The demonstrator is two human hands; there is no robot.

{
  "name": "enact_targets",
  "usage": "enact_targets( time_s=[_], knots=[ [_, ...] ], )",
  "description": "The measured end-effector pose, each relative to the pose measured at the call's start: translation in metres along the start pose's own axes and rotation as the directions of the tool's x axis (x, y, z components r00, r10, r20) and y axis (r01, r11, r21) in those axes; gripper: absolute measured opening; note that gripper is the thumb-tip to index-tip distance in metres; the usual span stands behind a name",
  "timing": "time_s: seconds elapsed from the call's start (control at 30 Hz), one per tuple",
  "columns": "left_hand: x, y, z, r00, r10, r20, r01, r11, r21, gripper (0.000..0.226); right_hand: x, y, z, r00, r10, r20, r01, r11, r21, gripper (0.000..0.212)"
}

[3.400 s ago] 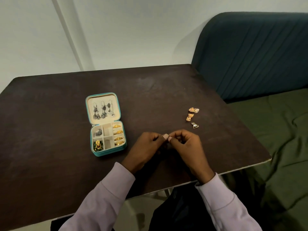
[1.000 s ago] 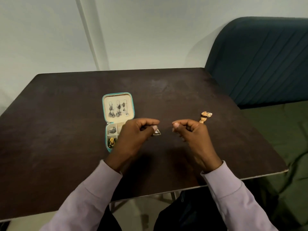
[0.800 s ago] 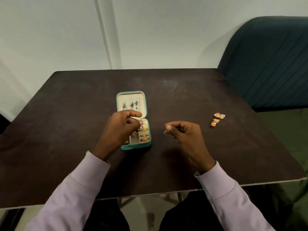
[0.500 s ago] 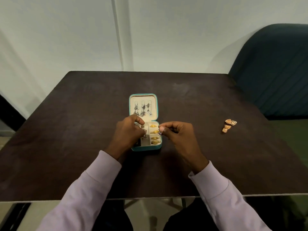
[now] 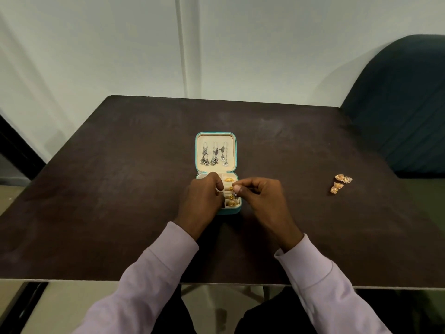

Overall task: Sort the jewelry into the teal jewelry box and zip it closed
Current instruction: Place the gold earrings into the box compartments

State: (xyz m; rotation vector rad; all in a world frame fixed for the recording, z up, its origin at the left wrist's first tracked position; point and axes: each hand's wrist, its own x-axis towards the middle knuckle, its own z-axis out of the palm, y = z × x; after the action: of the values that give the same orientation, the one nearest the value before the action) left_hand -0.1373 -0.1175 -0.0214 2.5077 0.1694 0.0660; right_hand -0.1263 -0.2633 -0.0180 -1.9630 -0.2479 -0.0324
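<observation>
Both hands (image 5: 258,197) now over jewelry box (image 5: 235,150) (pinching, seemingly)

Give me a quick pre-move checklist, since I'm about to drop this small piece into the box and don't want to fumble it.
1. Teal jewelry box open, lid flat on the table: ok.
2. Right hand pinching a small piece over the tray: ok, though the piece is too small to identify.
3. Left hand clear of the tray: not ok, it covers the left compartments.
4. Free compartment to receive the piece: cannot tell, hands hide most of the tray.
5. Gold rings seated in the right column: ok.
6. All jewelry sorted: not ok, gold earrings lie on the table at right.
</observation>
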Motion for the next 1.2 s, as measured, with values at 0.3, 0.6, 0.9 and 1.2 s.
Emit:
enact_targets(
  time_s=[0.3, 0.6, 0.9, 1.2],
  knots=[
    [0.0, 0.003, -0.004, 0.999, 0.024, 0.039, -0.026, 0.999, 0.044, 0.012, 0.0, 0.002, -0.003, 1.0, 0.009, 0.025, -0.008, 1.0, -0.02, 0.016],
    [-0.004, 0.003, 0.001, 0.997, 0.045, 0.055, -0.05, 0.995, 0.089, 0.016, 0.0, 0.007, -0.002, 0.999, 0.014, 0.038, -0.013, 0.999, -0.042, 0.017],
    [0.0, -0.006, -0.02, 0.975, 0.08, -0.208, -0.096, 0.993, -0.07, 0.008, 0.008, 0.003, 0.002, 0.995, -0.001, 0.095, 0.011, 0.995, -0.103, 0.014],
    [0.001, -0.015, -0.034, 0.974, 0.049, -0.221, -0.062, 0.997, -0.053, 0.012, 0.016, 0.004, 0.029, 0.982, -0.044, 0.182, 0.102, 0.941, -0.324, 0.015]
  ],
)
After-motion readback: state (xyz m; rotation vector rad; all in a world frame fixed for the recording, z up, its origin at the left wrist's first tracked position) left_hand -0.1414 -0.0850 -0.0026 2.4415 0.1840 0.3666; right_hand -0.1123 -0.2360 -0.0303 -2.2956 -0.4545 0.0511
